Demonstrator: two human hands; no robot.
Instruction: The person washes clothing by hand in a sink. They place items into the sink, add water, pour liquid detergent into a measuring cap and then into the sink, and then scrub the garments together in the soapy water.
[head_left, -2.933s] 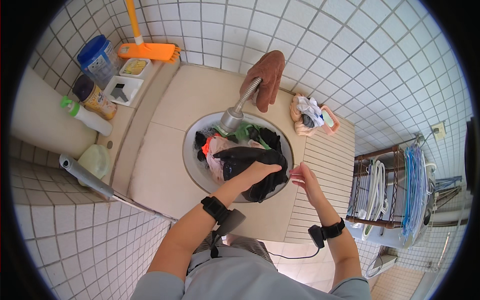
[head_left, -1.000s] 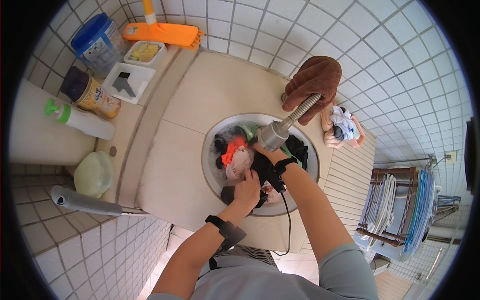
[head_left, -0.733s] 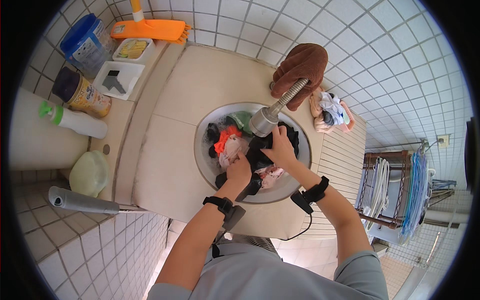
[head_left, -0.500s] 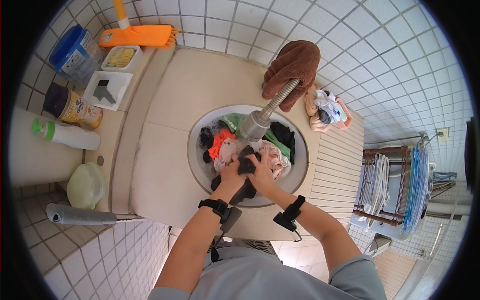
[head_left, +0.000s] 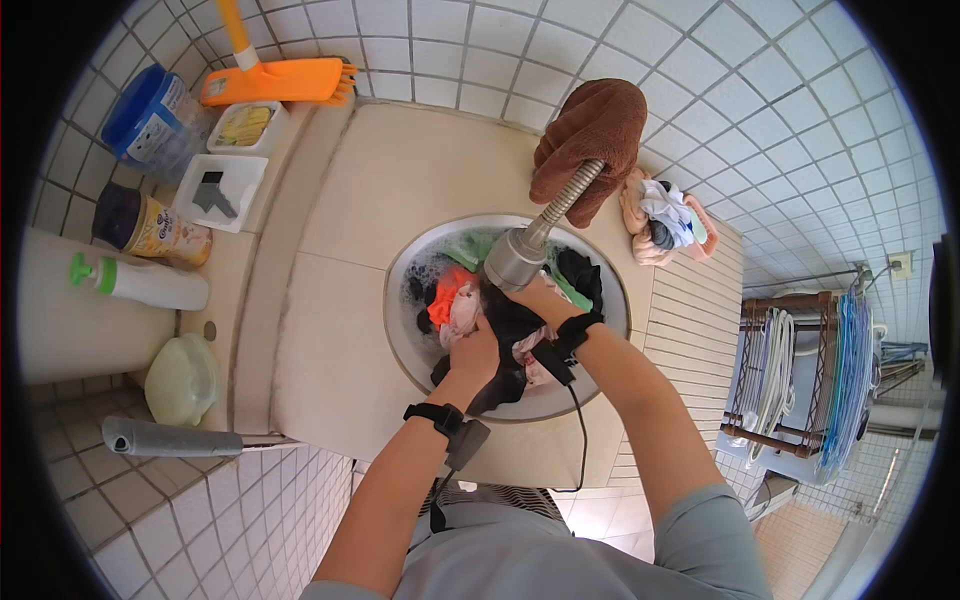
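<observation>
Wet clothes fill a round white basin (head_left: 404, 352) set in the counter. A black garment (head_left: 508, 322) is stretched between my two hands under the tap. My left hand (head_left: 474, 352) is closed on its lower left side, beside a pale pink cloth (head_left: 462, 310). My right hand (head_left: 538, 300) grips the upper right part, its fingertips hidden behind the metal tap head (head_left: 515, 260). Around them lie an orange-red cloth (head_left: 444, 300), a green cloth (head_left: 466, 247) and more black cloth (head_left: 578, 272) in sudsy water.
A brown towel (head_left: 590, 140) wraps the tap's flexible neck. Folded clothes (head_left: 665, 222) sit at the counter's right. Along the left ledge stand a pump bottle (head_left: 150, 282), a jar (head_left: 150, 225), a white tray (head_left: 220, 192) and an orange brush (head_left: 280, 83). Hangers (head_left: 840, 370) hang on the right.
My right hand has moved up and forward beneath the tap head, pulling the black garment out longer. My left hand stays low, now slightly apart from the right.
</observation>
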